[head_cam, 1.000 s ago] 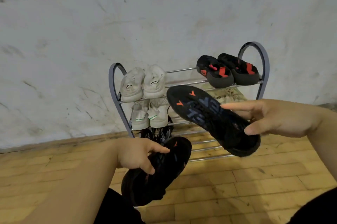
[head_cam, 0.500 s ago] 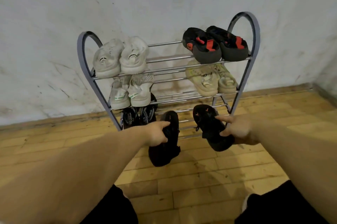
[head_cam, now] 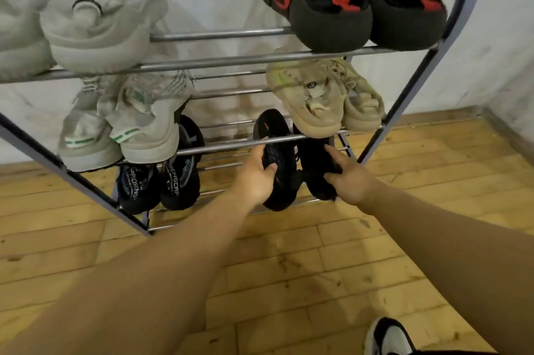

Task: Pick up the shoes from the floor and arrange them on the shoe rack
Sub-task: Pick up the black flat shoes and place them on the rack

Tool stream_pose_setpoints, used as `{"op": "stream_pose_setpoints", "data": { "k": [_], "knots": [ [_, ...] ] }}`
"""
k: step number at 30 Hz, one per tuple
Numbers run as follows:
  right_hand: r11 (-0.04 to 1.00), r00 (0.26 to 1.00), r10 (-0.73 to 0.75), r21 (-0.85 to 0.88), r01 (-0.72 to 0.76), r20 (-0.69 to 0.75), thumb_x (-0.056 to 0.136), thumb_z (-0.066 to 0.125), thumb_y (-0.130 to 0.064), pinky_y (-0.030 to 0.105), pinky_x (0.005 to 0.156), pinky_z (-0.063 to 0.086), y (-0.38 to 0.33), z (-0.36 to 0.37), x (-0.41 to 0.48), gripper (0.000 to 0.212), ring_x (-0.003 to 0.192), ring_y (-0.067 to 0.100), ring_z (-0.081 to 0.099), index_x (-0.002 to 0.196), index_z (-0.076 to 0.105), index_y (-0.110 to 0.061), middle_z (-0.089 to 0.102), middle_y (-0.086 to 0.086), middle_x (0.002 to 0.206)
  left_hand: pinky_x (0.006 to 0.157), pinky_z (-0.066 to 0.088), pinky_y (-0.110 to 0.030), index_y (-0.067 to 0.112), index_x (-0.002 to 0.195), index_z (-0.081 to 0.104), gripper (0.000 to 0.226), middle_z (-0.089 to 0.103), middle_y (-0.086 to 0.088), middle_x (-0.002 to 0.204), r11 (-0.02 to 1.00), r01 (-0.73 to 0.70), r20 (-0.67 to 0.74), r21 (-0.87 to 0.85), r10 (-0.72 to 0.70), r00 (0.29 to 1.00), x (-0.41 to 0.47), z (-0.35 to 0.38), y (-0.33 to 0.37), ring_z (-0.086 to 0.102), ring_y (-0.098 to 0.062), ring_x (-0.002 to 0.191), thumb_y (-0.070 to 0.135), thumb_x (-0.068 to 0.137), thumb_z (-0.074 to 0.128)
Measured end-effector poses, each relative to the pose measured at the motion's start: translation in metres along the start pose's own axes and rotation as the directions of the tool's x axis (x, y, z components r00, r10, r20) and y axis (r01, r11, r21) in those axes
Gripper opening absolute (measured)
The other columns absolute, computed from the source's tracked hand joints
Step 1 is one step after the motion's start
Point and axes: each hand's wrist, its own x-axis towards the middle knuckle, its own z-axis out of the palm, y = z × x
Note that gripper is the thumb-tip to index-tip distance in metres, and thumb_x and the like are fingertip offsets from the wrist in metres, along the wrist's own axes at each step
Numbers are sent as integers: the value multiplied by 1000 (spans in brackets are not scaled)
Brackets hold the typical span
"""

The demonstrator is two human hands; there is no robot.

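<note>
Two black shoes lie on the right half of the bottom tier of the metal shoe rack (head_cam: pixel 231 61). My left hand (head_cam: pixel 255 178) grips the left black shoe (head_cam: pixel 278 158), thumb and fingers round its side. My right hand (head_cam: pixel 351 179) holds the right black shoe (head_cam: pixel 316 164) at its heel end. Both shoes point toward the wall, toes tucked under the middle tier's front bar.
The top tier holds white sneakers (head_cam: pixel 95 28) at left and black-and-red shoes (head_cam: pixel 341 7) at right. The middle tier carries white-green sneakers (head_cam: pixel 130 126) and beige shoes (head_cam: pixel 318 100). Black printed shoes (head_cam: pixel 161 178) sit bottom left. The wooden floor (head_cam: pixel 318 268) and my own shoe (head_cam: pixel 387 337) lie below.
Both hands have carried the black shoes forward from the air in front of the rack onto the bottom tier. The camera has moved much closer to the rack.
</note>
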Motion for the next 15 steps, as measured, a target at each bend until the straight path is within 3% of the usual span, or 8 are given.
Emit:
{"op": "stream_pose_setpoints", "data": {
  "k": [3, 6, 10, 13, 15],
  "knots": [
    [995, 998, 24, -91, -30, -65, 109, 45, -35, 32, 111, 33, 21, 14, 10, 63, 153, 27, 28, 164, 15, -36, 22, 0, 169, 123, 31, -45, 35, 164, 20, 64, 25, -7, 168, 984, 76, 1, 163, -77, 997, 3, 12, -22, 26, -31, 154, 41, 107, 49],
    [979, 994, 12, -199, -33, -105, 96, 56, -60, 45, 120, 29, 38, 25, 11, 82, 153, 30, 20, 163, 12, -41, 13, 1, 168, 125, 23, -51, 44, 163, 13, 71, 16, -6, 170, 947, 78, 4, 313, -83, 997, -3, 17, -30, 14, -33, 156, 63, 101, 43],
    [931, 990, -68, -365, 19, -123, 81, 71, -51, 52, 114, 40, 45, 27, 10, 103, 142, 38, 32, 161, 7, -45, 23, 4, 159, 124, 22, -54, 54, 159, 3, 93, 9, -4, 169, 931, 42, 93, 362, -80, 992, -13, 9, -31, 13, -35, 155, 78, 85, 53],
    [881, 984, -94, -473, 10, -154, 83, 72, -44, 52, 112, 36, 45, 29, 7, 102, 138, 43, 31, 162, 7, -40, 27, 10, 155, 124, 19, -56, 57, 156, -8, 117, -2, -3, 169, 855, -33, 177, 517, -69, 982, -30, 7, -35, 7, -38, 155, 79, 71, 69],
    [877, 981, -105, -480, 13, -165, 86, 72, -42, 51, 110, 37, 43, 31, 6, 100, 135, 43, 33, 163, 9, -38, 29, 11, 153, 122, 16, -56, 56, 157, -8, 120, 3, -8, 168, 801, -64, 172, 596, -49, 984, -36, 8, -39, 6, -38, 155, 74, 71, 74]
  ]
}}
